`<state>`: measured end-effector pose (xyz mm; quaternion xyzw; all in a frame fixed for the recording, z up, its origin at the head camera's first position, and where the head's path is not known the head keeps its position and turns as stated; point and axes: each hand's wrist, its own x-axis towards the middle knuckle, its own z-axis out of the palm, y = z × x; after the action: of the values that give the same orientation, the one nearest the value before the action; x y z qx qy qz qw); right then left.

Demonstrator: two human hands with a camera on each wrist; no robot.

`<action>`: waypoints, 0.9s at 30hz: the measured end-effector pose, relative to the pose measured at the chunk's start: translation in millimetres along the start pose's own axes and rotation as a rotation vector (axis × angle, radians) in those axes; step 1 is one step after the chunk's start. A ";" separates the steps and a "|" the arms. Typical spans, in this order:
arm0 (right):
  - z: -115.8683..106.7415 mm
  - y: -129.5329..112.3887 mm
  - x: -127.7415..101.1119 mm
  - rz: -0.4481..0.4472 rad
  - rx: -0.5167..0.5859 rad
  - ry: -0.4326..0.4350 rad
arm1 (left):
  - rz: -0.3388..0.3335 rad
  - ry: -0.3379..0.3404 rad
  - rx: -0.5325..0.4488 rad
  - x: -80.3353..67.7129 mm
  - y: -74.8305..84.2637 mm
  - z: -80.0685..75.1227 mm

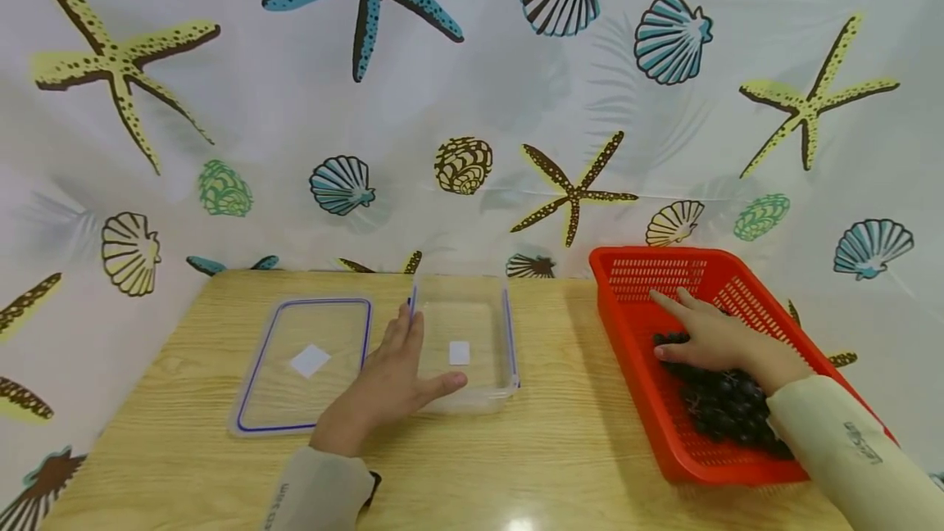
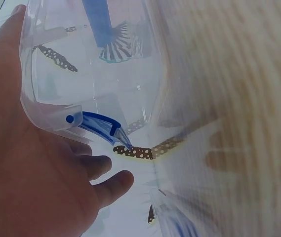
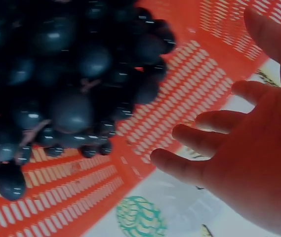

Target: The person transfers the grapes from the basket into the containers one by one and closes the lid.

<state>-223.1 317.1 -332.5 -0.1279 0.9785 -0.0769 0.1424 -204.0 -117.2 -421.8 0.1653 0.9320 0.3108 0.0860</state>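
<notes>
Head view: pale cloth (image 1: 472, 97) printed with starfish and shells across the far side. Wood-grain table (image 1: 560, 449) in front of it. Red slotted basket (image 1: 643, 383) at the right. Flat clear lid (image 1: 317, 326), blue line round its edge, at the left. Open clear box (image 1: 468, 398) just right of the lid, well apart from the basket. Bunch of dark grapes (image 1: 730, 408) in the basket, mostly toward its near end. Left hand (image 1: 394, 379) at the box's left side, fingers long and straight, thumb spread wide over the near left corner; contact with the wall is hard to make out. Right hand (image 1: 711, 338) over the grapes, fingers extended and parted, gripping none of them. White squares: one on the lid (image 1: 310, 360), one at the box (image 1: 459, 352). Left wrist view: blue clip (image 2: 98, 128) on the box.
</notes>
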 end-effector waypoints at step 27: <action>35.3 33.7 19.3 -0.053 0.060 -0.161 | -0.018 0.016 0.012 -1.3 1.4 -0.3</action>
<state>-238.2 340.0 -377.2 -0.1551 0.9574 -0.0994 0.2224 -202.5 -116.8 -420.6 0.1550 0.9359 0.3059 0.0802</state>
